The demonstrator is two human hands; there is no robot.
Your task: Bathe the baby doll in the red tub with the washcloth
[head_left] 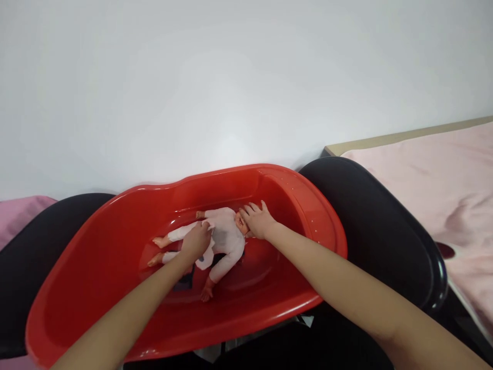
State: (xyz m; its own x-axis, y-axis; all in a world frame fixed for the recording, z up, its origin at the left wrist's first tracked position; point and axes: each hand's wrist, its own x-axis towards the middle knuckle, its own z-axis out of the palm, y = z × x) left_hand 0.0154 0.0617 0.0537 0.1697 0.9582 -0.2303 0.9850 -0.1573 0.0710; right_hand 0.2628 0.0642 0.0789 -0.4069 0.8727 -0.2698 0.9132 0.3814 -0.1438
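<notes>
A baby doll [227, 237] in a white suit lies on its back in the bottom of a red plastic tub [115, 241], head to the right, legs to the left. My left hand [196, 241] rests on the doll's lower body with fingers curled into the white clothing. My right hand [259, 220] covers the doll's head, fingers lying over it, so most of the head is hidden. The doll's bare feet and one hand stick out from under my arms.
The tub sits across two black chair-like seats [381, 226]. A bed with a pink sheet [442, 174] lies to the right. A pink cloth [19, 210] shows at the far left. A plain white wall fills the background.
</notes>
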